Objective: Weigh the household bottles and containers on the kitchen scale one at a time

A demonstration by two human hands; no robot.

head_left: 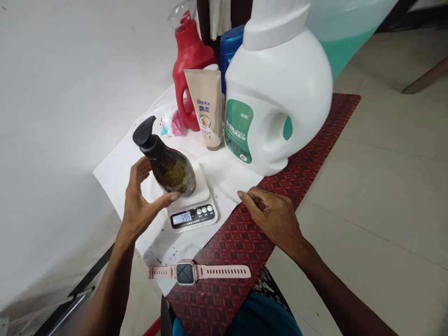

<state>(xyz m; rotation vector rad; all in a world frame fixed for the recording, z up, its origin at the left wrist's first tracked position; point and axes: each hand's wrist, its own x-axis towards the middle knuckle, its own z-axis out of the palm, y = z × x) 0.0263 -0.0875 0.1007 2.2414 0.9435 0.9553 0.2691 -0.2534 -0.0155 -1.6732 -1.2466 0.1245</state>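
Note:
A dark pump bottle (171, 167) with a black pump head stands tilted on a small white kitchen scale (193, 210) whose display reads 395. My left hand (140, 200) is open, fingers spread around the bottle's left and front side, close to it or lightly touching. My right hand (271, 214) rests on the red patterned cloth (315, 149) to the right of the scale, fingers loosely curled, holding nothing.
Behind the scale stand a beige Rejoice tube (207, 108), a red spray bottle (187, 65), a blue bottle (229, 46) and a large white detergent jug (280, 93). A pink smartwatch (199, 272) lies near the front edge. A white sheet (119, 165) covers the left part. A wall is close on the left.

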